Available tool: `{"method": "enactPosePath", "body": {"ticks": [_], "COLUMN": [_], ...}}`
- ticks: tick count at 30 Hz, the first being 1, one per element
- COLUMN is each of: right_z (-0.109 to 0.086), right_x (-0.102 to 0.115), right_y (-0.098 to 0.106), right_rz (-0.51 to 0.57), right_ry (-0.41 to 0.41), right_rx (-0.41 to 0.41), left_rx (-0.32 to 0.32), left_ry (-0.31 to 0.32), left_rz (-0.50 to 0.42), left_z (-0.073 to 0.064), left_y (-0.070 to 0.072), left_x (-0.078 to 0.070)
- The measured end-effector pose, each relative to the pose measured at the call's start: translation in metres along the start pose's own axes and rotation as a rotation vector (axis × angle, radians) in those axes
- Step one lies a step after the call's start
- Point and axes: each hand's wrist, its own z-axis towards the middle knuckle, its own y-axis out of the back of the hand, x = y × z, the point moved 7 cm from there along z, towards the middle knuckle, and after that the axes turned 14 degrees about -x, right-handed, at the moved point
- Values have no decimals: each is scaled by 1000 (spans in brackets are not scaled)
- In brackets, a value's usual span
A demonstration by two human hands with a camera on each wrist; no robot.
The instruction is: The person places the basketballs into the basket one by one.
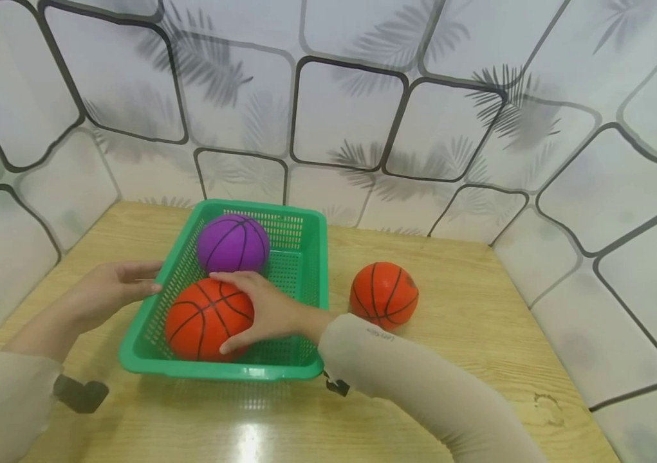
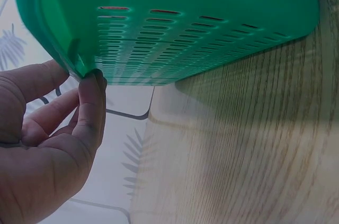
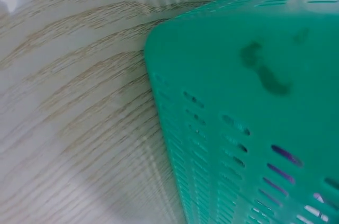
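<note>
A person's left hand (image 1: pixel 111 289) reached in from the left, thumb and fingers pinching the rim of a rectangular green plastic basket (image 1: pixel 224 370) with slotted walls. The right hand (image 1: pixel 267 308) came over the basket's right side, its forearm slanting up from the lower right, and held a large orange-red ball with black lines (image 1: pixel 195 328), fingers curved over the top and thumb low on the near side. That ball sat inside the basket, at its near left. There were three balls in all: two in the basket, the held one and a purple ball with black lines (image 1: pixel 232 243) behind it, and one smaller orange-red ball (image 1: pixel 385 294) outside, to the right. One basket stood on one light wooden table (image 1: pixel 479 334). Two beige sleeves covered the forearms. White walls (image 1: pixel 345 116) patterned with dark rounded outlines and grey leaves rose behind.
</note>
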Motion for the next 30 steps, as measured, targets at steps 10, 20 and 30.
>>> {"method": "enactPosePath", "body": {"ticks": [10, 20, 30], "right_z": [-4, -12, -18], "right_x": [-1, -8, -23], "right_y": [19, 56, 90], "right_rz": [16, 163, 237], "right_ry": [44, -8, 24], "right_rx": [-37, -141, -267], "left_rx": [-1, -2, 1], "left_ry": [-9, -13, -14], "left_rz": [-23, -9, 14], "left_z": [-1, -1, -1], "left_y": [-1, -1, -1], "left_x": [-1, -1, 0]}}
